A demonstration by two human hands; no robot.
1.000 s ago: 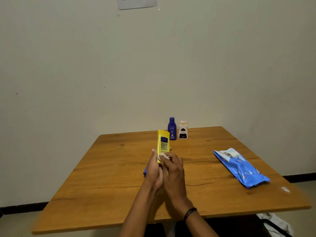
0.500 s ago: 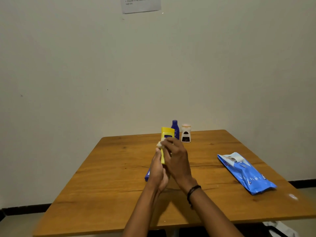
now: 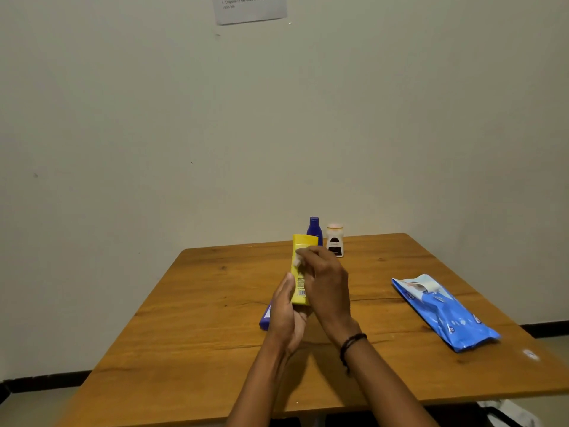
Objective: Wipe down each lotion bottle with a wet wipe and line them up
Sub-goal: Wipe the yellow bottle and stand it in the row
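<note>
My left hand (image 3: 288,315) grips the lower end of a yellow lotion bottle (image 3: 301,269), held upright above the table. My right hand (image 3: 326,283) pinches a white wet wipe (image 3: 298,259) against the bottle's upper part. A dark blue bottle (image 3: 314,230) and a small white bottle (image 3: 335,240) with a dark label stand side by side at the table's far edge. A purple-blue bottle (image 3: 265,318) lies on the table, mostly hidden behind my left hand.
The wooden table (image 3: 197,334) stands against a plain wall. A blue wet-wipe pack (image 3: 443,312) lies on the right side. A paper notice (image 3: 249,7) hangs on the wall above. Something white (image 3: 508,414) lies on the floor at the lower right.
My right hand with the wipe has slid up the yellow bottle from its lower part to near its top. The view has tilted slightly.
</note>
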